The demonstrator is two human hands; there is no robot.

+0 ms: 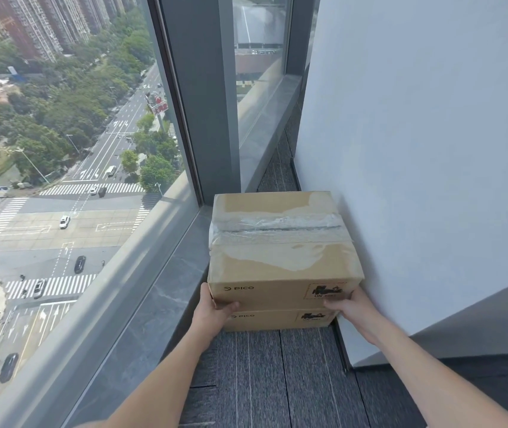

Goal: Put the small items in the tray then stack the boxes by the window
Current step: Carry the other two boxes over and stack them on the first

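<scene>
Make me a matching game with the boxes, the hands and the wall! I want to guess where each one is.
Things:
1. top box
2. bottom box
3. left hand
4. white wall

Places:
A. on the carpet, under another box
B. on the near left corner of the top box
C. to the right of the boxes
D. sitting on another box, with tape across its top

Pairs: 1-D, 2-A, 3-B, 4-C
</scene>
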